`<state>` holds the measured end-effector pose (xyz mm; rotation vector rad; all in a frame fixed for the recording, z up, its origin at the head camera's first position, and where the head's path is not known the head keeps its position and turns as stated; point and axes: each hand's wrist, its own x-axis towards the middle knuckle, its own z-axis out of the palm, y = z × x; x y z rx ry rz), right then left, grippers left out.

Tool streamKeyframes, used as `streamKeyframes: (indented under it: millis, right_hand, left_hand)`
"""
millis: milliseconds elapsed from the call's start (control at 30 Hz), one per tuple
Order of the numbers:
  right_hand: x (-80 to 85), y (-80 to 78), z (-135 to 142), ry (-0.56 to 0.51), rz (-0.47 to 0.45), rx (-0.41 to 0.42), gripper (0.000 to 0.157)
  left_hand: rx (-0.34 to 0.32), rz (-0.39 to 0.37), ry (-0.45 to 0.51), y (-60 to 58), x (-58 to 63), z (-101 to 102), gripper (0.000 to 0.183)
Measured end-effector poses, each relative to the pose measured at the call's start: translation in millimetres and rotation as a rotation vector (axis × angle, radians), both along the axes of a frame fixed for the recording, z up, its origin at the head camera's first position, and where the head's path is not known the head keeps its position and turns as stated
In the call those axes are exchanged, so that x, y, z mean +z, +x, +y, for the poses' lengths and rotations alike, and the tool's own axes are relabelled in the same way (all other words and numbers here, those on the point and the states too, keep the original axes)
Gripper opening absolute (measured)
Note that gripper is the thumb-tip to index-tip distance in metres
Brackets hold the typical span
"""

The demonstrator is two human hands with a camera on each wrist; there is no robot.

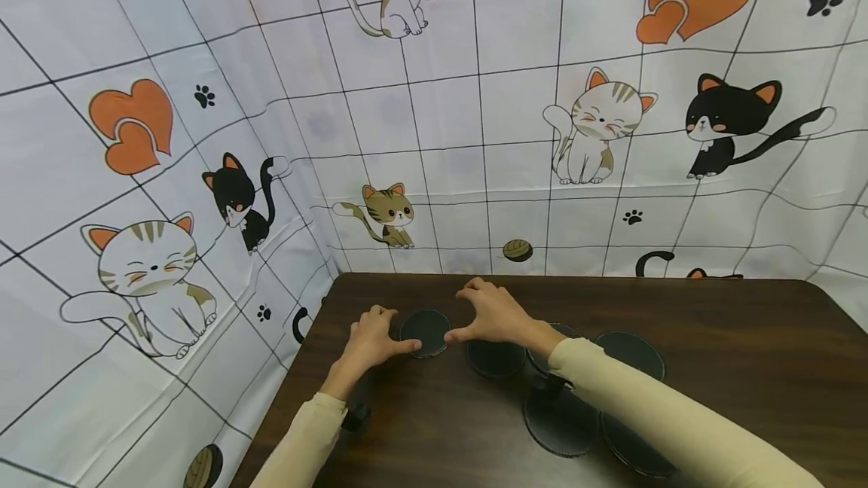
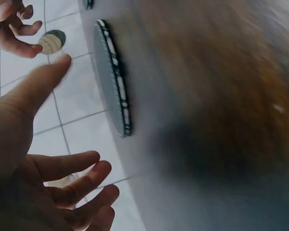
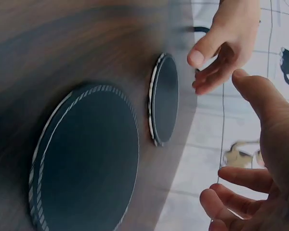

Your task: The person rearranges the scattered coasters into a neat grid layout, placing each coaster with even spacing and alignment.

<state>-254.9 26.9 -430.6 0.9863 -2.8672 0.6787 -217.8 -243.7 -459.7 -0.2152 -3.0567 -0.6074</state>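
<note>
A small round dark coaster (image 1: 426, 330) with a black-and-white patterned rim lies near the table's far left corner. My left hand (image 1: 369, 341) is at its left, fingers spread and thumb tip close to the edge. On the coaster's other side is my right hand (image 1: 495, 315), thumb and fingers held apart in a wide curve. Both palms face each other, and neither holds anything. In the left wrist view the coaster (image 2: 111, 79) appears edge-on beyond the thumb. The right wrist view has a second dark coaster (image 3: 91, 154) with a striped rim lying nearer.
Several more dark round coasters lie under and around the right forearm, among them one at the front (image 1: 563, 420) and one further right (image 1: 631, 352). The brown wooden table (image 1: 746, 367) meets a white cat-print cloth (image 1: 515, 172) at its back and left.
</note>
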Motion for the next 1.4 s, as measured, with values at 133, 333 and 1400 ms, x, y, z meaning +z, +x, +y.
streamKeyframes:
  millis: [133, 333, 1400]
  right_hand:
    - [-5.3, -1.7, -17, 0.033, -0.01, 0.031, 0.092]
    - [-10.9, -3.8, -31, 0.045, -0.007, 0.019, 0.09]
    - [-44.5, -16.6, -48, 0.155, -0.033, -0.014, 0.085]
  left_hand:
    - [-0.03, -0.024, -0.012, -0.9, -4.6, -5, 0.097]
    - [-0.112, -0.033, -0.065, -8.3, -1.5, -4, 0.105]
    - [-0.173, -0.105, -0.049, -18.3, -14.4, -15, 0.093]
